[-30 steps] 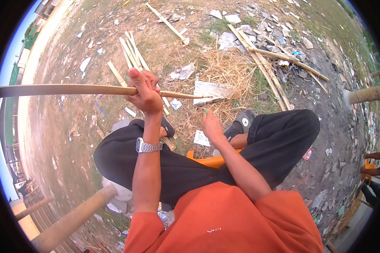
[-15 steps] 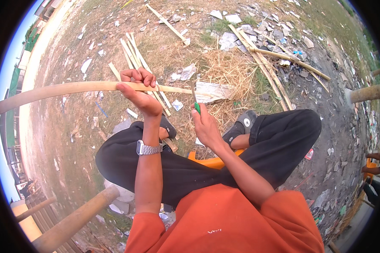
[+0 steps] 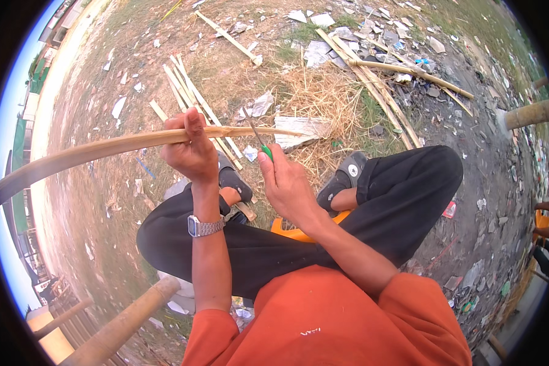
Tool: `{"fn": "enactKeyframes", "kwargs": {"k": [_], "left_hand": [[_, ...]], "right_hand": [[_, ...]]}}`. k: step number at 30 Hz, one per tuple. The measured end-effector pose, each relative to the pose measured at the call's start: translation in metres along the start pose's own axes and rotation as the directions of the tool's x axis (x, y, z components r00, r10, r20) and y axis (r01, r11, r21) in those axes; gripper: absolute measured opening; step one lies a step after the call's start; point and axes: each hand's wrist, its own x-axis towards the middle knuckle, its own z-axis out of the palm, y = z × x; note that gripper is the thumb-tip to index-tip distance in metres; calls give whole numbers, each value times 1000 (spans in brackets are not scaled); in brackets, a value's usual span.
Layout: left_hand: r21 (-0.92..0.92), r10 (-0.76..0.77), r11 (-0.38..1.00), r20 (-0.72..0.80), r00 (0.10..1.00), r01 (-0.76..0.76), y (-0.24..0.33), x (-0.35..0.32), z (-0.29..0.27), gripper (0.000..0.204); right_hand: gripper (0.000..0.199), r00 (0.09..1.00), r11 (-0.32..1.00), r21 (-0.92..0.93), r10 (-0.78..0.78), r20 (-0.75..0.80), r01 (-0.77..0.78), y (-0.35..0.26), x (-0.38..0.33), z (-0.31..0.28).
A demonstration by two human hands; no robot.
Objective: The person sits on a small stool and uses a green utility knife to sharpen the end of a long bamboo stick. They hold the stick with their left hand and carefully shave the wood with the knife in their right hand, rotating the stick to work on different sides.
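Bamboo strip (image 3: 128, 145) gripped by left hand (image 3: 192, 152).

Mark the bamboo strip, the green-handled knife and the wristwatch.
bamboo strip (image 3: 104, 148), head view, on its middle stretch left of the left hand.
green-handled knife (image 3: 266, 152), head view, on the green handle above the right hand.
wristwatch (image 3: 195, 226), head view, on its face.

Below your grip: bare dirt ground (image 3: 104, 201) with dry grass. Just beyond your gripping hand (image 3: 192, 152), bundle of split bamboo strips (image 3: 192, 100) lies flat. Ahead of it, heap of straw (image 3: 323, 97) over flat pale sheet (image 3: 305, 127). Farther out and right, long bamboo poles (image 3: 378, 91) cross amid paper litter (image 3: 317, 52). Lone wooden batten (image 3: 229, 38) lies far ahead
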Motion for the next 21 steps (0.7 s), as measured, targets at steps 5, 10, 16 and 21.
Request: {"fn": "enactKeyframes", "kwargs": {"k": [5, 10, 16, 21], "left_hand": [[-118, 47, 992, 56, 997, -41, -2, -1, 2, 27], [-208, 4, 978, 74, 997, 12, -3, -2, 1, 23], [-191, -12, 982, 31, 999, 17, -3, -7, 1, 22], [-211, -18, 977, 20, 1000, 22, -4, -8, 5, 24]], "right_hand": [[21, 998, 982, -187, 44, 46, -35, 7, 5, 8], [21, 999, 974, -227, 14, 45, -3, -10, 8, 8], [21, 1000, 956, -295, 3, 14, 1, 10, 15, 11], [21, 999, 921, -390, 21, 33, -7, 14, 12, 10]]}}
